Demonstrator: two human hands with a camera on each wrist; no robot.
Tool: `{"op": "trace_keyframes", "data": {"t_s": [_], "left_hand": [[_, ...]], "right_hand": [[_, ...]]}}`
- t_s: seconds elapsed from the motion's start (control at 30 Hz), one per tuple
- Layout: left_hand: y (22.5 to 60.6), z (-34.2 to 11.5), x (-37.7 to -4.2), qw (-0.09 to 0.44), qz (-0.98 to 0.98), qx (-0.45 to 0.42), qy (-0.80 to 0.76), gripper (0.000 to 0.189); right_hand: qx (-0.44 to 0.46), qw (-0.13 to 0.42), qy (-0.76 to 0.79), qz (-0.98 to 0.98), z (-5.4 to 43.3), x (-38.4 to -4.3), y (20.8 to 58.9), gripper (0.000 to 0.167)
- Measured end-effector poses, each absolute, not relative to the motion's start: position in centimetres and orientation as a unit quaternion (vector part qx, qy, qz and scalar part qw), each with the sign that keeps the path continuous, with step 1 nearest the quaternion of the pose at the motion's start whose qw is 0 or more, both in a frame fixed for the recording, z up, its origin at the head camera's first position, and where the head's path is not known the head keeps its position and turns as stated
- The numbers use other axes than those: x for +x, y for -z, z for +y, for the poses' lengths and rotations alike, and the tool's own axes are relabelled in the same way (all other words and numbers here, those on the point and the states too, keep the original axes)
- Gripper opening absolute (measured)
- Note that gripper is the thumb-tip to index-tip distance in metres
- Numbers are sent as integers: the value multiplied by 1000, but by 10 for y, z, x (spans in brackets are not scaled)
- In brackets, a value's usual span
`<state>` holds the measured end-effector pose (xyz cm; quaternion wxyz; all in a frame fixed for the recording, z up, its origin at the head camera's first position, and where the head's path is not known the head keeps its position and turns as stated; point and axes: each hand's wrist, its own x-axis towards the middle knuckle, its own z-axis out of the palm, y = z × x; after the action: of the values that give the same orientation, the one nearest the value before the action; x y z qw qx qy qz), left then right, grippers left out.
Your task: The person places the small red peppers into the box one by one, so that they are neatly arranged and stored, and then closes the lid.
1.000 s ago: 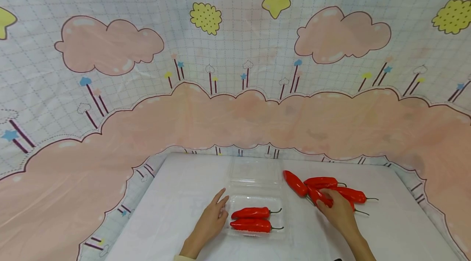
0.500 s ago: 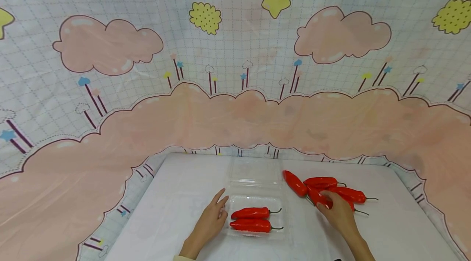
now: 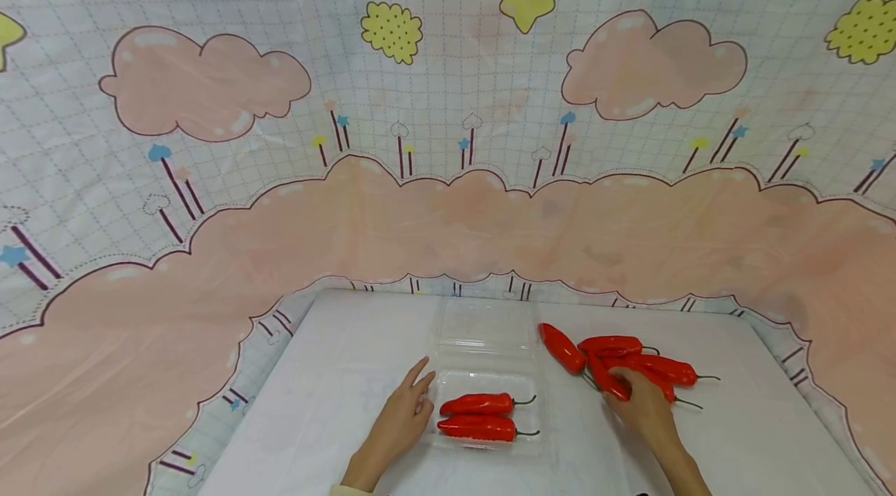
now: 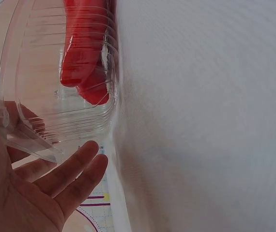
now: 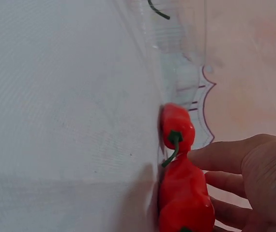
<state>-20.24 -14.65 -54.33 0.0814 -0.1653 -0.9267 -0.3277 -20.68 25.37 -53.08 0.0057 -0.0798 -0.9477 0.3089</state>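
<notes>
a: what is first on the left?

b: the left hand [image 3: 402,418]. its fingers are spread wide and hold nothing. it is right by the left edge of the clear box [image 3: 483,382]. it is hard to tell if it touches.

a: and what is in the box?

b: two red peppers lie side by side, the far pepper [image 3: 477,404] and the near pepper [image 3: 477,427]. their green stems point right. the lid [image 3: 485,325] is folded back, away from the person.

a: what comes next along the white table [image 3: 336,356]?

b: a heap of red peppers. the loose pepper [image 3: 561,348] is at its left end. then the right hand [image 3: 647,406] has its thumb and fingers curled round one end of the held pepper [image 3: 605,377], in the middle of the heap. the long pepper [image 3: 668,370] is farther right.

a: so which step is this?

b: it looks like picking one pepper from the heap.

a: what does the next move need?

b: probably a snug pinch and a slow lift, so the others do not roll. the bare strip behind the far pepper seems a good spot for it.
</notes>
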Motion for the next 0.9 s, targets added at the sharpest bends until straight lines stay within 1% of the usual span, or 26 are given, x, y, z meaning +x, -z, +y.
{"op": "trace_keyframes", "data": {"t_s": [0.37, 0.7, 0.9], "left_hand": [[543, -146, -202, 87, -928, -165, 322, 43], [541, -146, -201, 82, -930, -158, 323, 43], [541, -146, -202, 82, -930, -159, 322, 43]], "right_hand": [[-91, 8, -317, -944, 253, -207, 532, 51], [-95, 8, -331, -939, 253, -204, 527, 50], [-87, 28, -327, -941, 250, -202, 519, 46]]}}
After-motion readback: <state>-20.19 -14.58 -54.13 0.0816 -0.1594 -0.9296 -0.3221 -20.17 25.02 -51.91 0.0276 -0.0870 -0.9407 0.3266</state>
